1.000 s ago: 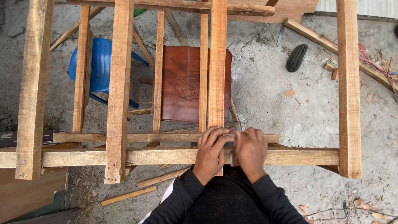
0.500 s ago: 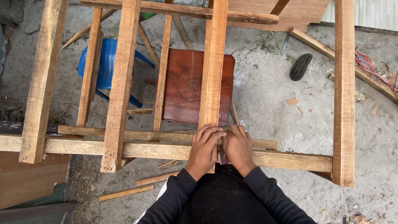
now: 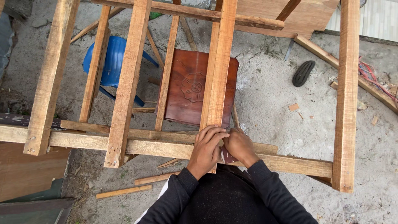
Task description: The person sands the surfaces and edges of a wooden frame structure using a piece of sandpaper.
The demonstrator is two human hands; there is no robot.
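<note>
Wooden slats make up the frame being worked on, and the near end of the middle plank (image 3: 218,62) is now gripped where it crosses the long front rail (image 3: 157,146). Compared with half a second earlier, the two hands are drawn closer together: the left hand (image 3: 206,148) is curled over the plank's end with fingers folded onto its top face, and the right hand (image 3: 239,146) is pressed against the plank's right edge, its fingers bent; whether anything small is pinched in it cannot be told. The plank end looks seated on the rail, so a fixing or aligning step seems in hand.

Open gaps lie on both sides of the plank, wider on the right toward the outer right plank (image 3: 346,95). Below the gaps, a reddish-brown carved stool (image 3: 188,89) and a blue plastic chair (image 3: 111,62) are seen on the sandy concrete floor (image 3: 273,108), with a dark sandal (image 3: 303,73) well apart.
</note>
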